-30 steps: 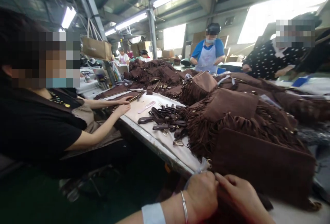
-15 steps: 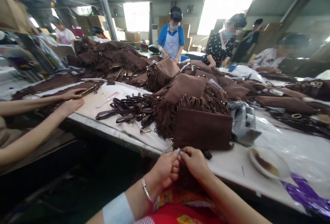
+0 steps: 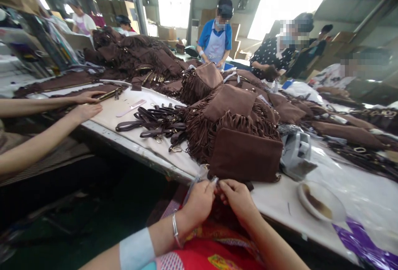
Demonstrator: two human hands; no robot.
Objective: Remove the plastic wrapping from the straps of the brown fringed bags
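My left hand (image 3: 200,199) is closed in a pinch at the table's near edge, with a small whitish piece at its fingertips that I cannot make out. Close beside it, my right hand (image 3: 238,198) is also pinched, thumb against forefinger; what it grips is hidden. Just beyond both hands a flat brown pouch (image 3: 245,155) leans against a brown fringed bag (image 3: 231,101). A bit of clear plastic (image 3: 203,172) shows by the left fingers.
Dark looped straps (image 3: 158,123) and a pink comb (image 3: 131,108) lie left of the bags. At right are a white bowl (image 3: 321,201), purple plastic (image 3: 363,241) and a grey-white holder (image 3: 297,154). A co-worker's hands (image 3: 82,108) work at left; other people stand across the table.
My left hand has turned, its back now showing more and its curled fingers less. A bluish-grey strip shows beside it. Both hands stay close together; the camera view has shifted slightly.
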